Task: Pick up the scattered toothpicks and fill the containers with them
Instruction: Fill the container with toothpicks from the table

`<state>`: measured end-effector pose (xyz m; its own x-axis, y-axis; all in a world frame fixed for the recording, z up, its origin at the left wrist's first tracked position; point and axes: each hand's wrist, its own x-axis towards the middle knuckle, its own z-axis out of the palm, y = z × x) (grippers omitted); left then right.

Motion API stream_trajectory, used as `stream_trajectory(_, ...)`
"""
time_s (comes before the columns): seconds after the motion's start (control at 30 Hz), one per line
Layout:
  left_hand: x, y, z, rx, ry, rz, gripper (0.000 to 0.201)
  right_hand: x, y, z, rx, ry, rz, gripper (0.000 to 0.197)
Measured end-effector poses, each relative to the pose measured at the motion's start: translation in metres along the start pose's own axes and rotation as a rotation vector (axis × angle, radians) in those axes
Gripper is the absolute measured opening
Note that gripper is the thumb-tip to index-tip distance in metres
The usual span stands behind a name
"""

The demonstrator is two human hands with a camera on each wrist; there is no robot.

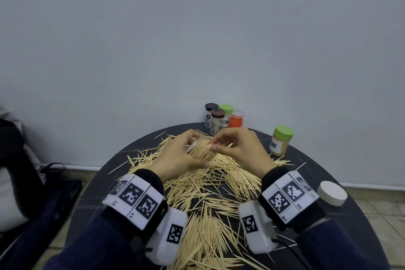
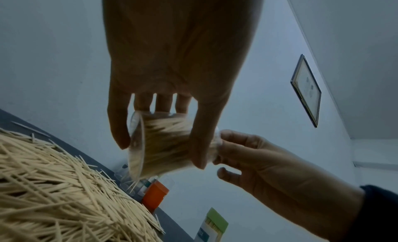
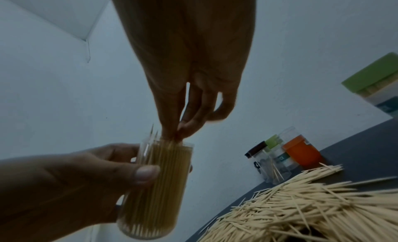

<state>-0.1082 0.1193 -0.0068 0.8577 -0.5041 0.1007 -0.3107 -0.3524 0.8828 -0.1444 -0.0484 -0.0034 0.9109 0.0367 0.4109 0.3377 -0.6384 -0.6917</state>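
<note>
Our left hand (image 1: pixel 175 155) grips a clear container (image 3: pixel 157 186) packed with toothpicks, lifted above the round dark bench (image 1: pixel 341 226). Our right hand (image 1: pixel 238 149) pinches its fingertips (image 3: pixel 178 135) together at the container's open mouth. Scattered toothpicks (image 1: pixel 210 199) cover the bench. Capped jars (image 1: pixel 221 118) stand at the far edge.
</note>
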Motion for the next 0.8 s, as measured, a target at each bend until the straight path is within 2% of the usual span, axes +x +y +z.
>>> stream_trajectory(0.13, -0.0026, 0.0028, 0.0067, 0.074, -0.125, 0.033, 0.061, 0.0000, 0.0021, -0.0019, -0.026, 0.091, 0.021, 0.006)
stream_trajectory(0.33, -0.0019, 0.0020, 0.0031, 0.035, -0.041, 0.039, 0.060, -0.0030, -0.0029, -0.0051, 0.084, -0.043, 0.037, 0.006)
stream_trajectory(0.5, -0.0022, 0.0027, 0.0042, 0.054, -0.061, 0.052, 0.060, -0.0020, -0.0011, -0.0038, -0.011, 0.095, 0.084, 0.011)
stream_trajectory(0.67, -0.0014, 0.0008, 0.0008, 0.053, 0.013, 0.046, 0.062, -0.0027, -0.0016, -0.0060, -0.031, 0.014, 0.106, 0.009)
stream_trajectory(0.8, -0.0018, 0.0009, 0.0010, 0.068, 0.005, 0.049, 0.062, -0.0034, -0.0002, -0.0026, -0.113, 0.020, 0.125, 0.005)
